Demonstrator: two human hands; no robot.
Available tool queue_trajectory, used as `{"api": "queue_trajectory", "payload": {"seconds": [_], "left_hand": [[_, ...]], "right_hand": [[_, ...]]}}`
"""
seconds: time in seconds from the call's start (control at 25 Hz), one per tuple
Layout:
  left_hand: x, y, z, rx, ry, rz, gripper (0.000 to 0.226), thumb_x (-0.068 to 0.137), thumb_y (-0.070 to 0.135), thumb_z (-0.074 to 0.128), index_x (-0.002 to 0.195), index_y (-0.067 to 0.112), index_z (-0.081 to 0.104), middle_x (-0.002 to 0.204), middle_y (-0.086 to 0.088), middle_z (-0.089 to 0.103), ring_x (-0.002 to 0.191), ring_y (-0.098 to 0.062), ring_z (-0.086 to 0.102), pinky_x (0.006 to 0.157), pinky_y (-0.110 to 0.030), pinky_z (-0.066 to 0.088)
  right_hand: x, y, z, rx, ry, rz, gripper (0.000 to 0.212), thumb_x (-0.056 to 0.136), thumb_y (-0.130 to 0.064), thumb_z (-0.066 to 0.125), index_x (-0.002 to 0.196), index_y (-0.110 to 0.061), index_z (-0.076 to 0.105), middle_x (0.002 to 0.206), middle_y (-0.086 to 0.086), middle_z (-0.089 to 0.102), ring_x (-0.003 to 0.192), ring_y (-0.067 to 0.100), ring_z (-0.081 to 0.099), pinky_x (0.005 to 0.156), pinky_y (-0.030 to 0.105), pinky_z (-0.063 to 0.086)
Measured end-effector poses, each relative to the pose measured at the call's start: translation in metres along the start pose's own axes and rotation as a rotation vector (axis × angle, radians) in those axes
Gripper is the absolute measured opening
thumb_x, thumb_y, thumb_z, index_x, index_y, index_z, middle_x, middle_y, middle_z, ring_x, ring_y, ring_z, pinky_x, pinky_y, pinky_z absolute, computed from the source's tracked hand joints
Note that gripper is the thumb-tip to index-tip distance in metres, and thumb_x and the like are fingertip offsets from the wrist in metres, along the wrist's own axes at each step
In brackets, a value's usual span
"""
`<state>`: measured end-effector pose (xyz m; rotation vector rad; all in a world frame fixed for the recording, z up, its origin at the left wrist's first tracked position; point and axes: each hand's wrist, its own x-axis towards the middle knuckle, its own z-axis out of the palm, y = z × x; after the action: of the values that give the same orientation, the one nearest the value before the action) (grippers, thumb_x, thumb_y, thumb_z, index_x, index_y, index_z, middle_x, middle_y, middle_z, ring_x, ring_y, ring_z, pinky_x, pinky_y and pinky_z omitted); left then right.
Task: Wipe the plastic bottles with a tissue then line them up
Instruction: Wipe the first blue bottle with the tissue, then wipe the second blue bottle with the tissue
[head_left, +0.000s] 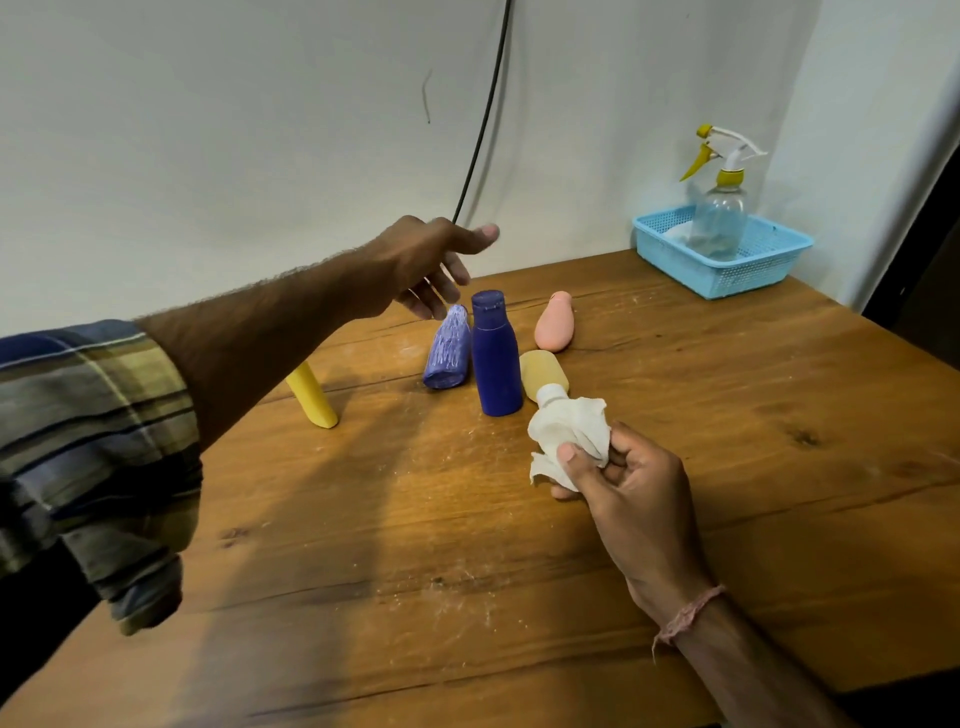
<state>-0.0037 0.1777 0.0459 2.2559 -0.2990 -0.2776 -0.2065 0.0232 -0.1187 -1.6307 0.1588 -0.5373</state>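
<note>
A dark blue bottle stands upright in the middle of the wooden table. Beside it on the left lies a lighter purple-blue bottle. A pale yellow bottle with a white cap lies to its right, and a pink bottle lies behind that. A bright yellow bottle lies further left, partly hidden by my forearm. My left hand hovers above the purple-blue bottle, fingers spread, holding nothing. My right hand grips a crumpled white tissue close to the white cap.
A light blue plastic basket sits at the table's far right corner, holding a clear spray bottle with a yellow trigger. A black cable hangs down the white wall behind the bottles.
</note>
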Motion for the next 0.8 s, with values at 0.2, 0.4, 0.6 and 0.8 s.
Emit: {"api": "queue_trajectory", "payload": {"seconds": [0.2,0.4,0.6,0.8], "left_hand": [[0.051,-0.030,0.003,0.045,0.162,-0.109,0.049,0.090,0.046,0.068,0.112,0.002,0.063,0.096,-0.012,0.069,0.074,-0.021,0.067,0.057,-0.027,0.053],[0.086,-0.043,0.025,0.280,0.053,-0.079,0.038,0.093,0.025,0.067,0.125,0.005,0.062,0.124,-0.011,0.063,0.101,-0.023,0.060,0.072,-0.029,0.049],[0.094,-0.057,0.032,0.384,0.010,-0.141,0.030,0.094,0.026,0.067,0.114,0.003,0.066,0.107,-0.014,0.068,0.096,-0.024,0.067,0.076,-0.036,0.059],[0.064,-0.072,0.022,0.504,0.008,-0.170,0.026,0.092,0.018,0.068,0.114,0.004,0.061,0.104,-0.015,0.068,0.088,-0.024,0.070,0.071,-0.035,0.062]], "right_hand": [[-0.002,0.003,0.000,-0.125,-0.006,-0.064,0.030,0.088,-0.025,0.072,0.104,-0.045,0.056,0.103,-0.027,0.064,0.090,0.004,0.072,0.064,0.028,0.063],[-0.002,0.005,0.003,-0.223,0.009,-0.126,0.024,0.088,-0.031,0.072,0.101,-0.044,0.056,0.100,-0.026,0.063,0.086,0.002,0.071,0.063,0.027,0.063],[-0.001,0.002,0.006,-0.233,0.009,-0.136,0.030,0.087,-0.030,0.073,0.090,-0.051,0.051,0.092,-0.034,0.059,0.082,0.001,0.070,0.059,0.024,0.061],[0.000,0.001,0.005,-0.191,0.019,-0.131,0.023,0.089,-0.024,0.072,0.086,-0.042,0.058,0.080,-0.016,0.070,0.072,0.005,0.071,0.056,0.040,0.061]]}}
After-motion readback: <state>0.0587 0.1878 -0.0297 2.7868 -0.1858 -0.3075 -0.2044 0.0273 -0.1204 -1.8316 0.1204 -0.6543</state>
